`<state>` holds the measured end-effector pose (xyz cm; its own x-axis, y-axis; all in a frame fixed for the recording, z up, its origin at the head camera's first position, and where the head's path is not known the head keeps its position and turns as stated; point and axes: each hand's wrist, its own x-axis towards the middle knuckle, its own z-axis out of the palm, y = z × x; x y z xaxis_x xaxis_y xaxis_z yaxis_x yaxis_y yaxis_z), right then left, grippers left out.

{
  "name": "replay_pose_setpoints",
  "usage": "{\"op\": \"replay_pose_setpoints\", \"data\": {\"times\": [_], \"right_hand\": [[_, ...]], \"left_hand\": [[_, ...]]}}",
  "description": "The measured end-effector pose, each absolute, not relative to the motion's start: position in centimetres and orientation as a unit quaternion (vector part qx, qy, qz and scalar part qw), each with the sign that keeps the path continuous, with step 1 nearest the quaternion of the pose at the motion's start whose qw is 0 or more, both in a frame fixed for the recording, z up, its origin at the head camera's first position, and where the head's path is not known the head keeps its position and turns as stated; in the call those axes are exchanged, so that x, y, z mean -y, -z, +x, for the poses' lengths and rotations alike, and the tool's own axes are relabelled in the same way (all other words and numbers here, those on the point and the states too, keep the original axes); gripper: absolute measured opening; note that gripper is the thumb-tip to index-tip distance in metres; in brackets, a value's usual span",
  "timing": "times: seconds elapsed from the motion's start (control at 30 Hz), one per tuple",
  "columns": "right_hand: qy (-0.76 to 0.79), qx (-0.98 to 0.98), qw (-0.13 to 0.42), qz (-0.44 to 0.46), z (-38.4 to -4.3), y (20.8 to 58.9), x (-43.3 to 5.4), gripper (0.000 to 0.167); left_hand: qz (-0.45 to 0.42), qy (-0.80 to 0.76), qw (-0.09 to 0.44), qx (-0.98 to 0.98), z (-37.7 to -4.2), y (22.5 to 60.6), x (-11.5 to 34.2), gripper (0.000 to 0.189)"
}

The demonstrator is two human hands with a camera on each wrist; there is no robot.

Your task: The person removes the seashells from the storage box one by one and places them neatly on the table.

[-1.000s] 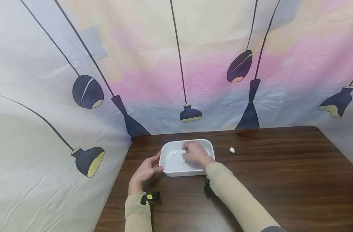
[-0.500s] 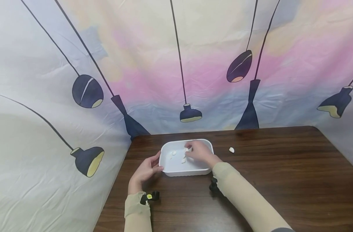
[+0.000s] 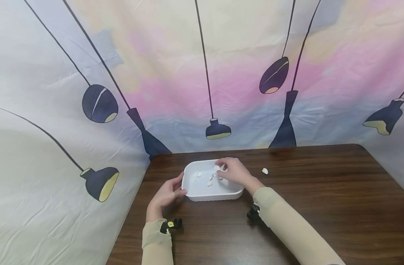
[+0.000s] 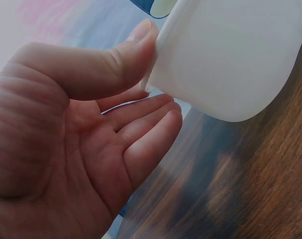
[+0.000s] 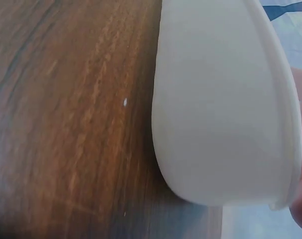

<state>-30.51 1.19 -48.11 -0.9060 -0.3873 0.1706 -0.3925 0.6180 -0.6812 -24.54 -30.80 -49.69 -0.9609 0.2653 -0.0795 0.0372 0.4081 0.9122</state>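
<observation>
A white rectangular tray (image 3: 211,196) sits on the wooden table, with several small white pieces (image 3: 199,174) scattered on its bottom. My left hand (image 3: 166,193) holds the tray's left end; in the left wrist view the thumb (image 4: 116,64) presses on the rim while other fingers extend below it. Over the tray's right half, my right hand (image 3: 235,172) pinches a small white piece (image 3: 217,168) between thumb and fingers. More pieces lie right below these fingertips. In the right wrist view the tray's outer wall (image 5: 216,109) hides most of that hand.
Another small white piece (image 3: 265,171) lies on the table (image 3: 321,191) to the right of the tray. A printed cloth (image 3: 175,73) with lamp pictures hangs behind the table and along its left side.
My right hand has moved right across the tray, from its middle toward its right back side, and more white pieces show on the bottom. The left hand stays at the tray's left end.
</observation>
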Motion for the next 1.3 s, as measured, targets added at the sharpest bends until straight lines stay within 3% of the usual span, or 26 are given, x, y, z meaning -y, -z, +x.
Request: {"op": "replay_pose_setpoints", "data": {"times": [0.67, 1.3], "right_hand": [[-0.417, 0.880, 0.083, 0.212, -29.9, 49.2, -6.0, 0.032], [-0.452, 0.872, 0.076, 0.171, -29.3, 50.2, -7.6, 0.035]], "left_hand": [[0.103, -0.547, 0.117, -0.822, -24.7, 49.5, 30.6, 0.080], [0.102, -0.543, 0.114, -0.826, -24.4, 49.4, 30.6, 0.080]]}}
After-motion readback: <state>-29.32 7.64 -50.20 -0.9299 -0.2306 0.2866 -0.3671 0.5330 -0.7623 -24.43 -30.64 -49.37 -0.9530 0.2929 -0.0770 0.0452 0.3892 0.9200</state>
